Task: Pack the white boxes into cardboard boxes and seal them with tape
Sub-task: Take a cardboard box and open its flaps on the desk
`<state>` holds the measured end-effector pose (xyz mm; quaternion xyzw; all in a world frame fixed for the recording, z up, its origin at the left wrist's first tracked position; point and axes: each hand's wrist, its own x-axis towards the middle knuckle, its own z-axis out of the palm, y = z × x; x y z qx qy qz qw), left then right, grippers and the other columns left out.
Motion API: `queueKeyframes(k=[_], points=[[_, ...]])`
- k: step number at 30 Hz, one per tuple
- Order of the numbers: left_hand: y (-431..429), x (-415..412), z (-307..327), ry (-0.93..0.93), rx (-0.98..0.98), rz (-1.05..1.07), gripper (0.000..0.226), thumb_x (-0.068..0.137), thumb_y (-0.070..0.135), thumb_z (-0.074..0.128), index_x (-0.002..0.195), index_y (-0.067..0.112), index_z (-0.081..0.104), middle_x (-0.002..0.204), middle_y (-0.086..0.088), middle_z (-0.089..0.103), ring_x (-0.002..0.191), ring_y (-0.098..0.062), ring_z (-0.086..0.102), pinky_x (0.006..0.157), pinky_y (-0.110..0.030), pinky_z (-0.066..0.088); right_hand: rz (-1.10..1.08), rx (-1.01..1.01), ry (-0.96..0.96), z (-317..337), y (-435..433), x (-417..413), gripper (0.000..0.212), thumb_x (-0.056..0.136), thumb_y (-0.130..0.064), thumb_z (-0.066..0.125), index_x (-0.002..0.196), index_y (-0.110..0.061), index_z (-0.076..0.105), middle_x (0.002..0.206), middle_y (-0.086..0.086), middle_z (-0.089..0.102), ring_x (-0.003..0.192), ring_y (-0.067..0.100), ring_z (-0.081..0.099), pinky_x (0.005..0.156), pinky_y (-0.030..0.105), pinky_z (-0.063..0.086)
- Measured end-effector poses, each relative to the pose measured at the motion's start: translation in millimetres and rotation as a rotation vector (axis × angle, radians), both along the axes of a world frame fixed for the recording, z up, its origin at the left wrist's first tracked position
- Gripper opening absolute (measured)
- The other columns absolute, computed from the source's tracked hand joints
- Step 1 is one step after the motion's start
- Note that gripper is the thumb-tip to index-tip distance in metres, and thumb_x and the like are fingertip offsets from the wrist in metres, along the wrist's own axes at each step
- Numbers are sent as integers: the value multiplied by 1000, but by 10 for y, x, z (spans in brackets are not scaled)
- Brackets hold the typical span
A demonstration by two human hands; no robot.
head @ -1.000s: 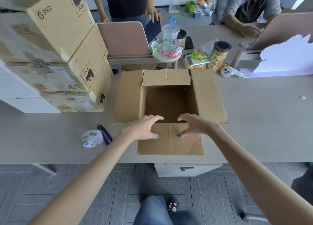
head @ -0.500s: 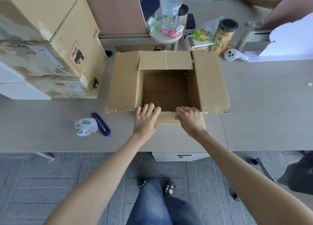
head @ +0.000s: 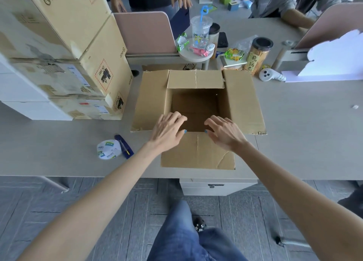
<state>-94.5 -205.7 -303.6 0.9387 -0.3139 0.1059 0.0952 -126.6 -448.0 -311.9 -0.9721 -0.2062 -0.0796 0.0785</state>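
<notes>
Open brown cardboard box (head: 149,99) upright on the pale grey bench (head: 304,123), its four flaps folded outward. The left hand (head: 167,130) and right hand (head: 225,132) rest on the near flap's fold, fingers spread and relaxed, gripping nothing. They are probably flattening it to keep the mouth clear for loading. White boxes (head: 29,111) wait far left against stacked printed cartons (head: 78,34), with a white tape roll (head: 108,148) nearby. Office room with a grey tiled floor.

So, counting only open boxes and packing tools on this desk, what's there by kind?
Open cardboard box: 1
Tape roll: 1
Blue utility knife: 1
Total: 3
</notes>
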Motion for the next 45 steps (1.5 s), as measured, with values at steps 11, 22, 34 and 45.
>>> queueKeyframes(k=[11,22,34,45], points=[[-251,909,86,-24,51,37,48,90,22,62,136,16,51,147,-9,45,132,-28,44,109,-42,35,-231,-25,-20,185,66,895,44,91,-23,62,132,-10,51,136,9,49,122,27,50,96,40,46],[-354,1854,58,107,117,-13,52,90,21,66,139,18,49,152,-8,41,136,-30,42,108,-47,37,-264,-4,111,136,-15,1791,55,84,-11,62,137,-12,47,147,10,43,136,31,41,111,43,34],[-290,2123,433,-182,-199,-131,22,86,-1,63,104,11,69,90,-5,72,80,-26,67,71,-37,49,-176,79,-569,381,-102,1895,12,97,-7,54,98,-8,66,90,6,64,78,28,59,76,36,44],[-478,2648,-79,79,92,29,71,98,50,25,158,15,15,166,-10,3,153,-25,3,123,-48,7,-354,38,-43,0,-172,2338,75,95,-20,53,157,-14,12,165,5,4,152,23,0,123,44,6]])
